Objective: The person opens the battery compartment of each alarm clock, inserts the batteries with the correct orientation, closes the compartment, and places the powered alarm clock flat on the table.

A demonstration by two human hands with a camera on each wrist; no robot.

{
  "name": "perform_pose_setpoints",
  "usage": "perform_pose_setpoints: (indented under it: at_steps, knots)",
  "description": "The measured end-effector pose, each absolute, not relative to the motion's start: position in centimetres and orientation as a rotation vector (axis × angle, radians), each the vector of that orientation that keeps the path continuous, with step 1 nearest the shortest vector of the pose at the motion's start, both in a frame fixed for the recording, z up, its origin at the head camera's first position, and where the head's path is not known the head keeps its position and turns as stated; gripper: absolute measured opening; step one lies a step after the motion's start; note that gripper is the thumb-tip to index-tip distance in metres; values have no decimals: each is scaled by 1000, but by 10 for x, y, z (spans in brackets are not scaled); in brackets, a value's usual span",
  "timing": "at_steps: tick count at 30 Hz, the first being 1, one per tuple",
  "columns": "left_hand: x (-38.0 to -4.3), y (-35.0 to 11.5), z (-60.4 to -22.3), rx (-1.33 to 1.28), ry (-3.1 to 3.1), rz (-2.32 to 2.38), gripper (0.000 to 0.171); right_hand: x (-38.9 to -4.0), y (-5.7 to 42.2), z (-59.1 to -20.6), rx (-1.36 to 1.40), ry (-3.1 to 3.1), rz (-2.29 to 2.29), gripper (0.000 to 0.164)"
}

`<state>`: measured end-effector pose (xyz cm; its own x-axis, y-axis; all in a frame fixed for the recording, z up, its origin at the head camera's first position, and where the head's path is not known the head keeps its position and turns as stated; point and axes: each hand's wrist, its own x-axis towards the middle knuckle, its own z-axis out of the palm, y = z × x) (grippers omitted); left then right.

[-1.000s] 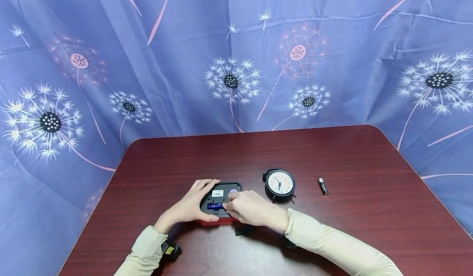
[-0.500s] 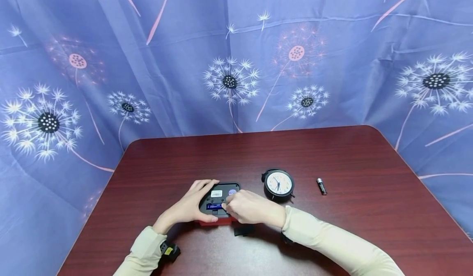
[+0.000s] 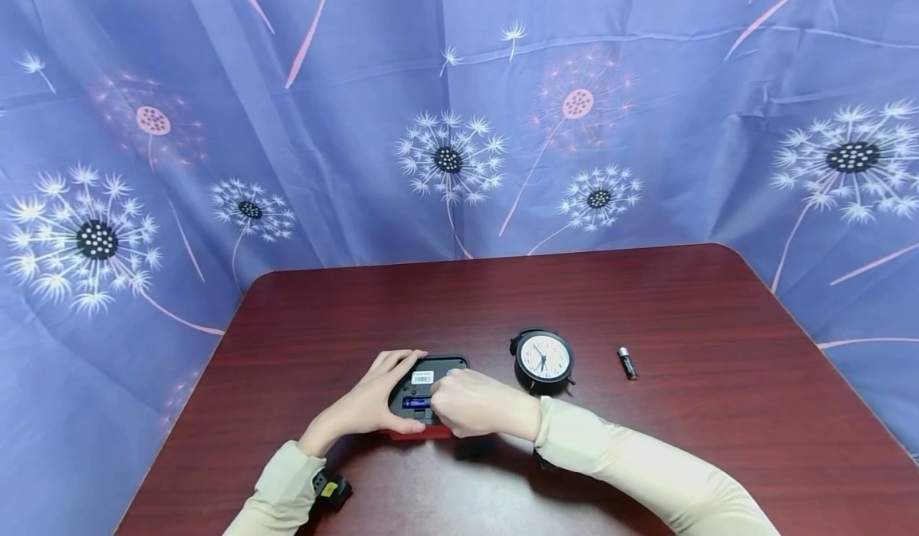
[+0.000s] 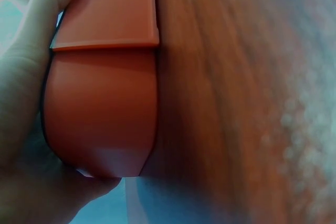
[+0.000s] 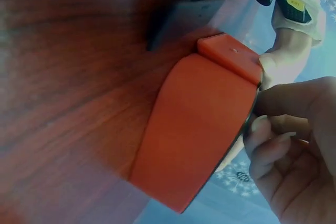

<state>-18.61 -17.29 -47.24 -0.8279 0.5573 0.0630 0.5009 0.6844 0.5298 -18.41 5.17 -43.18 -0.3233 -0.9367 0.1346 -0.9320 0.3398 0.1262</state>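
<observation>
A red device with a black back panel [image 3: 443, 364] lies back side up on the table, bearing a barcode sticker. Its red casing [image 4: 102, 103] fills much of the left wrist view. My left hand [image 3: 368, 400] grips the device from the left, thumb at the near edge and fingers at the far edge. A blue battery [image 3: 416, 402] lies in the slot in the back panel. My right hand [image 3: 477, 402] is at the battery's right end, fingers curled in the right wrist view. Its fingertips' contact with the battery is hidden.
A black rectangular piece, seemingly a battery cover [image 3: 474, 447], lies just right of the device's near side. Further right stand a round black alarm clock [image 3: 544, 359] and a loose battery [image 3: 627, 363]. A patterned blue curtain [image 3: 359, 121] hangs behind the table [image 3: 689, 305].
My right hand has shifted slightly left, covering more of the back panel and its purple round sticker. The left hand keeps its grip on the device.
</observation>
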Motion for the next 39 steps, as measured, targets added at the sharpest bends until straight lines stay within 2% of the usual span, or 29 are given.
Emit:
perform_pose_setpoints:
  at_steps: [5,11,19,26,31,39]
  knots:
    - [-186,-172,-470,860,2773,836,102,-190,58,-431,1747,-2460,105,20]
    - [-186,-171,-468,858,2766,849,102,-194,66,-431,1772,-2575,325,11]
    - [-187,-172,-469,857,2765,856,102,-194,74,-436,1722,-2657,483,21]
    - [-186,-172,-470,851,2774,854,102,-190,82,-433,1536,-2690,678,3]
    - [-187,-171,-471,841,2785,853,101,-188,89,-421,1424,-2780,655,13]
    - [-185,-171,-472,827,2787,857,101,-179,98,-416,1531,-2951,495,14]
